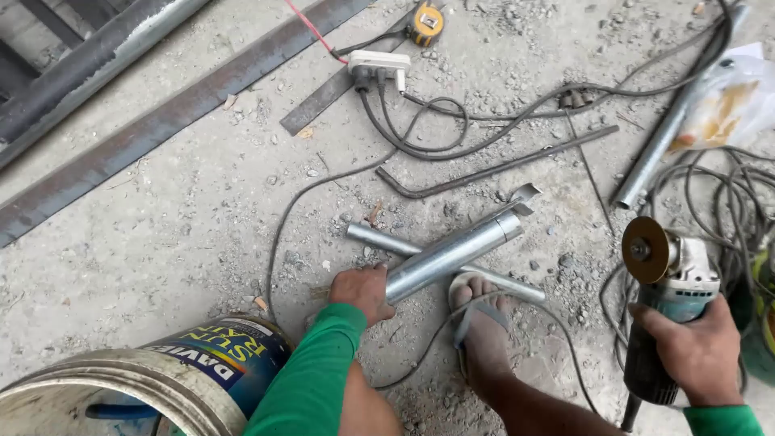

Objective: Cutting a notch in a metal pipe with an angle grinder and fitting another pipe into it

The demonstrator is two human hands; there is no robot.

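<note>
Partly hidden, left hand [361, 292] grips pipe [452, 254]; right hand [698, 347] holds grinder [674, 278].

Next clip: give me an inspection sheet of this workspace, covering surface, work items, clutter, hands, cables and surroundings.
Surface: rough concrete floor, gritty with loose gravel.
Job's things: thick galvanized pipe lying across a thinner pipe, which a sandalled foot pins down; angle grinder with a worn disc.
Clutter: tape measure, bent steel rod, long pipe, plastic bag, paint bucket.
Grippers: left hand grips the thick pipe's near end; right hand holds the grinder's body.
Cables: power strip with plugs in; black cords tangled across the floor.
Surroundings: flat steel bars at upper left.
</note>
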